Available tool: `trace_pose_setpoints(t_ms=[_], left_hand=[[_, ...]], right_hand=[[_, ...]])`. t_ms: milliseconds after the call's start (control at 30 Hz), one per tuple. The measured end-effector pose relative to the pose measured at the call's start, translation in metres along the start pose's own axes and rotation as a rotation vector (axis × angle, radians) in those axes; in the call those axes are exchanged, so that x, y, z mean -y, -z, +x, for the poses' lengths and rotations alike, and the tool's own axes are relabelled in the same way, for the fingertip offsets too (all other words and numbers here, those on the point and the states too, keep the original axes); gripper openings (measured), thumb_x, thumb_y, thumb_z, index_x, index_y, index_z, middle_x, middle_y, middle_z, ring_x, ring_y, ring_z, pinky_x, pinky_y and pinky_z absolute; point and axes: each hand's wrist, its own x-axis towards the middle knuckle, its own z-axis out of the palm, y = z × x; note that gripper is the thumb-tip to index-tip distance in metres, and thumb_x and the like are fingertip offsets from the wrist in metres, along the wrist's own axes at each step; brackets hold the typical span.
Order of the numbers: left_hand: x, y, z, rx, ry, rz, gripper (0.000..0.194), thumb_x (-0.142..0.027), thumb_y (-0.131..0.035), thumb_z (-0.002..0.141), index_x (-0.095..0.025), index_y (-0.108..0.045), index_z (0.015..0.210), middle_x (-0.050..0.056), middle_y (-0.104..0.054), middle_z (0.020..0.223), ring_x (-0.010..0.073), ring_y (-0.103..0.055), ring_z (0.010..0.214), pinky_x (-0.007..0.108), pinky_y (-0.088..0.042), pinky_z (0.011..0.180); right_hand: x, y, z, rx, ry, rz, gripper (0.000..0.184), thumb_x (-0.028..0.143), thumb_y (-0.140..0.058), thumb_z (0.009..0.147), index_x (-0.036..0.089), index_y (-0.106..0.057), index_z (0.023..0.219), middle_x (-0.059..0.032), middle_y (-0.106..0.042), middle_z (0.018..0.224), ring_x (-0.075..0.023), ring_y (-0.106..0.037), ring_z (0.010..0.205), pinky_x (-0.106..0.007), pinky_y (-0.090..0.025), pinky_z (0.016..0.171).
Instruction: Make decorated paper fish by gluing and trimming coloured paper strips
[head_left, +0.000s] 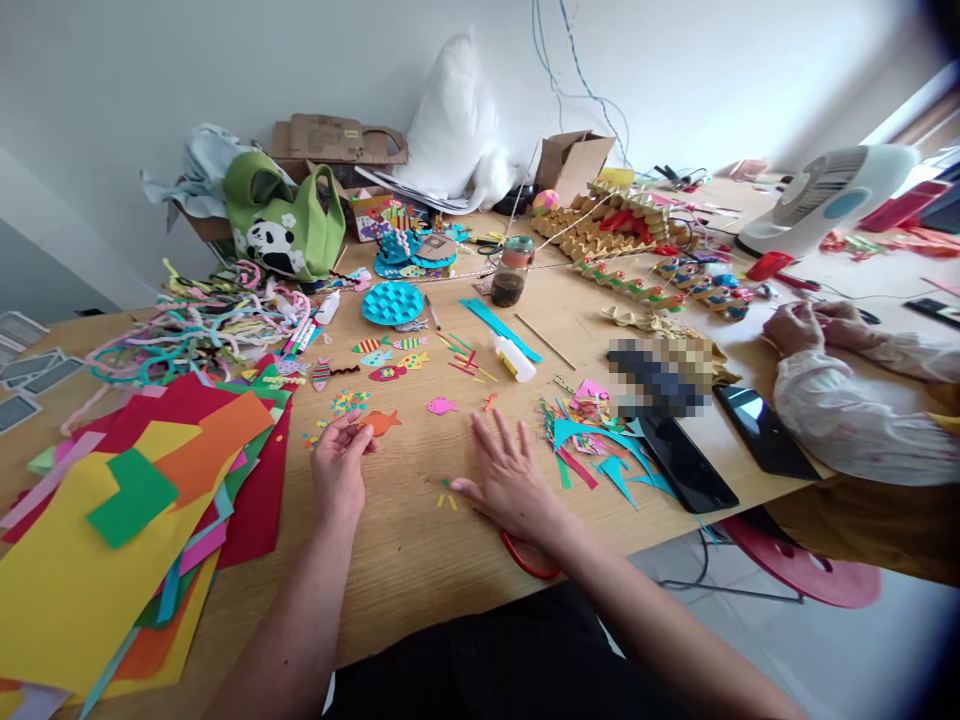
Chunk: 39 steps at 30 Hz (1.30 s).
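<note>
My left hand [339,462] rests on the wooden table [420,540] and pinches the tail of an orange paper fish [380,422]. My right hand [508,478] lies flat on the table with its fingers spread and nothing in it. A red scissors handle [525,562] shows under my right wrist. A pink paper fish [442,405] lies just beyond my hands. Tiny yellow and green paper scraps [447,496] sit between my hands.
A stack of coloured paper sheets [112,520] fills the left. Pipe cleaners [202,325], a green panda bag [285,225], a glue bottle [514,358], a jar [513,270] and teal scraps [600,450] lie around. Two dark tablets [686,465] and another person's hands [814,325] are at the right.
</note>
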Motion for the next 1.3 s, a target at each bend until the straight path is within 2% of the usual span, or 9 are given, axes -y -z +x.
trace_pose_setpoints(t_ms=[133, 233, 367, 433, 667, 800, 900, 1133, 1300], left_hand=[[-0.002, 0.003, 0.002, -0.034, -0.016, 0.001, 0.045, -0.022, -0.08, 0.049, -0.014, -0.065, 0.09, -0.004, -0.061, 0.066, 0.0073, -0.055, 0.051, 0.022, -0.045, 0.054], [-0.004, 0.006, 0.006, -0.06, -0.019, -0.02, 0.046, -0.021, -0.081, 0.046, -0.014, -0.065, 0.089, -0.004, -0.061, 0.065, 0.0076, -0.055, 0.051, 0.022, -0.045, 0.054], [-0.002, 0.005, 0.007, -0.042, -0.004, -0.016, 0.045, -0.021, -0.081, 0.046, -0.014, -0.066, 0.088, -0.004, -0.062, 0.067, 0.0076, -0.056, 0.052, 0.021, -0.045, 0.053], [0.001, 0.004, 0.007, -0.028, 0.009, -0.003, 0.044, -0.021, -0.08, 0.047, -0.014, -0.066, 0.089, -0.004, -0.062, 0.067, 0.0073, -0.056, 0.051, 0.021, -0.045, 0.053], [0.001, 0.005, 0.009, -0.068, -0.024, 0.039, 0.043, -0.02, -0.079, 0.047, -0.014, -0.065, 0.087, -0.004, -0.061, 0.066, 0.0074, -0.055, 0.05, 0.022, -0.045, 0.052], [0.0, 0.009, 0.012, -0.097, -0.047, 0.05, 0.043, -0.02, -0.079, 0.048, -0.014, -0.065, 0.087, -0.004, -0.061, 0.067, 0.0074, -0.055, 0.052, 0.021, -0.045, 0.053], [0.003, 0.011, 0.014, -0.088, -0.053, 0.063, 0.042, -0.021, -0.079, 0.049, -0.014, -0.065, 0.087, -0.003, -0.062, 0.069, 0.0076, -0.055, 0.054, 0.021, -0.045, 0.053], [0.016, 0.014, 0.017, -0.118, -0.142, 0.134, 0.043, -0.025, -0.077, 0.052, -0.013, -0.065, 0.092, -0.003, -0.06, 0.068, 0.0081, -0.054, 0.053, 0.022, -0.045, 0.053], [0.018, 0.012, 0.015, -0.151, -0.193, 0.144, 0.043, -0.025, -0.076, 0.053, -0.013, -0.064, 0.092, -0.001, -0.06, 0.07, 0.0095, -0.054, 0.057, 0.022, -0.046, 0.054]], right_hand=[[0.025, -0.007, 0.019, 0.019, 0.14, 0.066, 0.085, 0.068, -0.023, 0.088, 0.008, -0.027, 0.147, -0.0127, -0.024, 0.154, -0.0342, -0.009, 0.143, -0.056, -0.01, 0.114], [0.005, -0.009, 0.013, 0.025, 0.073, 0.036, 0.087, 0.07, -0.022, 0.087, 0.008, -0.026, 0.147, -0.0124, -0.025, 0.154, -0.0341, -0.011, 0.142, -0.055, -0.011, 0.114], [-0.041, -0.004, -0.013, 0.007, -0.151, -0.068, 0.084, 0.068, -0.025, 0.087, 0.007, -0.034, 0.144, -0.0148, -0.03, 0.151, -0.0372, -0.012, 0.141, -0.059, -0.009, 0.113], [-0.048, 0.0, -0.021, -0.015, -0.189, -0.102, 0.082, 0.066, -0.029, 0.088, 0.007, -0.033, 0.144, -0.016, -0.03, 0.151, -0.0377, -0.01, 0.142, -0.06, -0.01, 0.112], [-0.011, 0.001, -0.025, 0.047, 0.167, 0.03, 0.083, 0.066, -0.027, 0.088, 0.009, -0.023, 0.148, -0.0098, -0.021, 0.155, -0.0339, -0.007, 0.143, -0.056, -0.014, 0.114], [-0.041, 0.004, -0.034, 0.103, 0.034, -0.012, 0.084, 0.068, -0.027, 0.087, 0.007, -0.029, 0.146, -0.0126, -0.024, 0.154, -0.0386, -0.012, 0.141, -0.062, -0.016, 0.11], [-0.066, 0.01, -0.037, 0.08, -0.056, -0.066, 0.085, 0.067, -0.026, 0.088, 0.005, -0.03, 0.145, -0.0139, -0.026, 0.153, -0.0402, -0.012, 0.141, -0.063, -0.016, 0.11], [-0.053, 0.009, -0.023, 0.11, 0.153, -0.035, 0.084, 0.067, -0.027, 0.088, 0.008, -0.028, 0.147, -0.0128, -0.023, 0.154, -0.0374, -0.011, 0.142, -0.06, -0.016, 0.111], [-0.08, 0.005, -0.016, 0.024, -0.015, -0.11, 0.084, 0.068, -0.025, 0.088, 0.005, -0.037, 0.142, -0.0171, -0.031, 0.15, -0.0399, -0.015, 0.14, -0.063, -0.011, 0.111]])
